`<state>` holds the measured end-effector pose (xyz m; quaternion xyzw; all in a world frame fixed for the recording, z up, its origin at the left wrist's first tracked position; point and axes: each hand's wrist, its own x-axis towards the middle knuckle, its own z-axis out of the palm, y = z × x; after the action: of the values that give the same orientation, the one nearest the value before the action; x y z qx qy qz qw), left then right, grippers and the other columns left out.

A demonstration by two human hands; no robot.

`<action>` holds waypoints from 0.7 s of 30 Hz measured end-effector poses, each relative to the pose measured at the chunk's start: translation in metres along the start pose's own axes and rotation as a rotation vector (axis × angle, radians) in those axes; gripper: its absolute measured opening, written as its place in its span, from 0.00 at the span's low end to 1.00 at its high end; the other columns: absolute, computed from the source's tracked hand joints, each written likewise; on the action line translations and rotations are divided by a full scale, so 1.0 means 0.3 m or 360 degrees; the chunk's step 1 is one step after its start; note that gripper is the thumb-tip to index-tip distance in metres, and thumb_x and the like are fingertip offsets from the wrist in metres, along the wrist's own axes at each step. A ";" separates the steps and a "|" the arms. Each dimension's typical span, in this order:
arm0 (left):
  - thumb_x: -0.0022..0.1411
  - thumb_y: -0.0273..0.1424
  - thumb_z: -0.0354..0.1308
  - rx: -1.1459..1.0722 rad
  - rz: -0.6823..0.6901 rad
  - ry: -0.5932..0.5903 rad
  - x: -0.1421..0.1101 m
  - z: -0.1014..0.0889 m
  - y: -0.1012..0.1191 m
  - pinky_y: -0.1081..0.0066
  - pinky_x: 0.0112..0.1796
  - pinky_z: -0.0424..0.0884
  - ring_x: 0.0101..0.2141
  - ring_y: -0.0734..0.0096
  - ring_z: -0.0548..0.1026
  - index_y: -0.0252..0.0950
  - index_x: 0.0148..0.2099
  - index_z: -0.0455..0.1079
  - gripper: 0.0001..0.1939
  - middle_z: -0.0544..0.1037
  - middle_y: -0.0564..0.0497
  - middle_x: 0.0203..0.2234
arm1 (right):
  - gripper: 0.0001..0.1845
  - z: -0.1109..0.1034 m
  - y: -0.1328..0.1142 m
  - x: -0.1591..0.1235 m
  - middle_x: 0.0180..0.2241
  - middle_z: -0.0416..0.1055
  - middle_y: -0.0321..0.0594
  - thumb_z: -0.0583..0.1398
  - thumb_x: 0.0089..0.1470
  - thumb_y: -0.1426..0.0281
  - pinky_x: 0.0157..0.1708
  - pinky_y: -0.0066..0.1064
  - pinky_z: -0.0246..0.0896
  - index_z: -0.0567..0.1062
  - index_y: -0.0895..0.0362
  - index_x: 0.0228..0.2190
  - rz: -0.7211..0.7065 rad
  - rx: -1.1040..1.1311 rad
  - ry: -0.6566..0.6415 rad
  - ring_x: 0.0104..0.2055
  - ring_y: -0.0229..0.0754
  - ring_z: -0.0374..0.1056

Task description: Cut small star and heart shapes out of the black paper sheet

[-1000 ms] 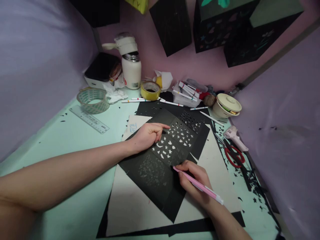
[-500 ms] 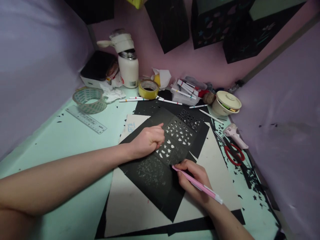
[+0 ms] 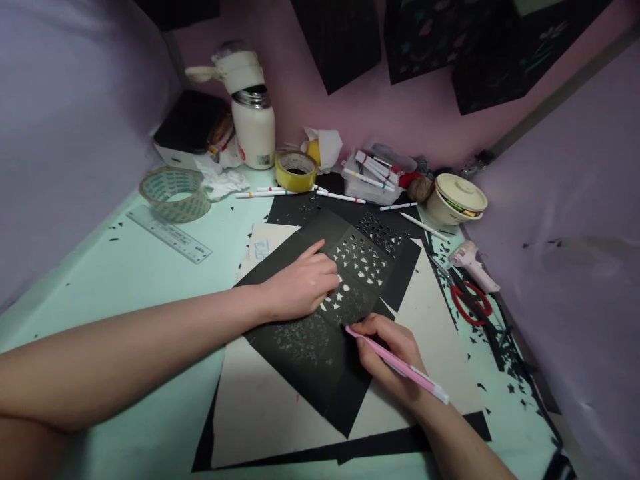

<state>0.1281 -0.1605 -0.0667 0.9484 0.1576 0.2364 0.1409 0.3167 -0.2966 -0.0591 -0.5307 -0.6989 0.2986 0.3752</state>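
A black paper sheet [image 3: 320, 393] lies slantwise over a pale board [image 3: 260, 413]; small star, heart and other shapes are cut through its upper part. Pale drawn outlines [image 3: 303, 340] mark the lower left of the sheet. My left hand [image 3: 303, 283] rests on the paper, holding nothing, one finger stretched out and the others bent and slightly apart, covering some cutouts. Between the fingers of my right hand [image 3: 387, 347] is a pink pen-shaped craft knife [image 3: 400, 363]. Its dark tip meets the paper just below the cutouts.
Red-handled scissors [image 3: 470, 303], a glue gun [image 3: 473, 265] and black scraps lie at right. Along the back stand an open-lidded bottle [image 3: 254, 130], tape rolls [image 3: 296, 172], a marker box [image 3: 373, 177] and a lidded bowl [image 3: 455, 200]. A clear ruler [image 3: 169, 233] lies at left.
My left hand has slid right over more of the cutouts and its fingers have spread a little. The craft knife stays in my right hand at nearly the same spot.
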 end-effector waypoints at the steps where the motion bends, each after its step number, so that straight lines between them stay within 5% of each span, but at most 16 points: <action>1: 0.60 0.21 0.48 0.0007 0.0002 -0.0031 0.001 -0.001 0.003 0.48 0.62 0.48 0.41 0.68 0.70 0.35 0.33 0.70 0.10 0.74 0.49 0.35 | 0.06 0.000 0.002 -0.001 0.27 0.72 0.40 0.57 0.54 0.76 0.31 0.30 0.63 0.75 0.57 0.31 0.0003 0.0005 -0.0001 0.29 0.40 0.69; 6: 0.62 0.26 0.50 0.0011 0.0020 -0.0189 0.004 0.002 0.010 0.46 0.62 0.43 0.55 0.61 0.66 0.36 0.43 0.71 0.11 0.74 0.46 0.46 | 0.06 -0.003 0.010 -0.004 0.28 0.72 0.40 0.58 0.54 0.77 0.31 0.31 0.63 0.75 0.57 0.32 0.0001 0.0015 -0.0025 0.29 0.40 0.68; 21: 0.63 0.29 0.52 -0.0059 0.0022 -0.0199 -0.003 0.018 -0.001 0.43 0.60 0.44 0.57 0.57 0.66 0.37 0.48 0.72 0.13 0.73 0.44 0.51 | 0.09 -0.010 0.007 0.002 0.28 0.72 0.40 0.58 0.54 0.77 0.30 0.32 0.65 0.77 0.56 0.35 0.0003 0.0029 -0.0083 0.30 0.41 0.70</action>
<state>0.1299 -0.1616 -0.0719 0.9596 0.1374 0.1806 0.1665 0.3202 -0.2955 -0.0593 -0.5201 -0.7051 0.3190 0.3614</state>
